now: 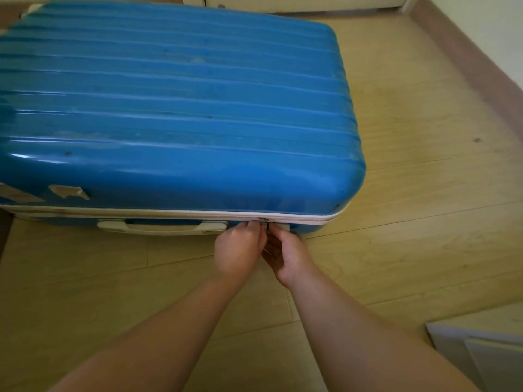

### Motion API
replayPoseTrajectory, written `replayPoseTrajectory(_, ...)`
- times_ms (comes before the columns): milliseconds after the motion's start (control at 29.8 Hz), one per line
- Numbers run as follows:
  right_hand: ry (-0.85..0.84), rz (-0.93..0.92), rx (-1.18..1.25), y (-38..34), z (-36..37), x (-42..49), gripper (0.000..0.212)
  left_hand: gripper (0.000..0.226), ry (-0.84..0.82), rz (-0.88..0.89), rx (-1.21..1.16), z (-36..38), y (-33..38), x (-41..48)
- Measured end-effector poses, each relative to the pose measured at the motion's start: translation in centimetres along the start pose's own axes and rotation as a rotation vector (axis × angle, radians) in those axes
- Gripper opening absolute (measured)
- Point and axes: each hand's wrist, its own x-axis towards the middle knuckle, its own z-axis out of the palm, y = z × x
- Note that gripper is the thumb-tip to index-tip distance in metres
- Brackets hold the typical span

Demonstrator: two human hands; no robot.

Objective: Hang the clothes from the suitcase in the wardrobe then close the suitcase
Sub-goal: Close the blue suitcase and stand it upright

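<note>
Blue suitcase (175, 108) lies flat on floor (424, 193), fills upper left and centre, lid down. Left hand (239, 247) and right hand (288, 257) meet at zipper pulls (263, 220) on the front edge, lower centre. Fingers of both are curled and pinch the pulls, likely to run the zip. Carry handle (161, 228) just left of hands. Open floor right and below; skirting board (467, 60) upper right, well apart.
</note>
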Motion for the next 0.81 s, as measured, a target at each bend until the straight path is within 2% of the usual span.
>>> replayPoseTrajectory(134, -0.003, 0.020, 0.042, -0.1, -0.1, 0.1, 0.045, 0.025, 0.014, 0.115, -0.017, 0.4, -1.5, 0.0)
replayPoseTrajectory(202, -0.018, 0.040, 0.068, -0.3, -0.1, 0.0, 0.042, 0.017, 0.020, 0.145, -0.021, 0.3, -2.0, 0.0)
replayPoseTrajectory(302, -0.054, 0.063, 0.076, -0.8, -0.1, -0.4, 0.025, 0.014, 0.011, 0.115, -0.026, 0.1, -1.6, 0.0)
replayPoseTrajectory(369, -0.068, 0.074, 0.074, -1.0, 0.0, -0.6, 0.021, 0.026, 0.029, 0.086, 0.008, -0.1, -1.1, -0.1)
replayPoseTrajectory(571, 0.039, 0.005, 0.030, 0.1, 0.8, -0.2, 0.043, 0.033, 0.064, 0.004, 0.018, -0.1, 0.0, -0.3)
replayPoseTrajectory(806, 0.088, -0.095, 0.099, 0.8, 0.8, 0.1, 0.029, 0.034, 0.087, 0.009, 0.038, 0.5, 0.0, 0.3)
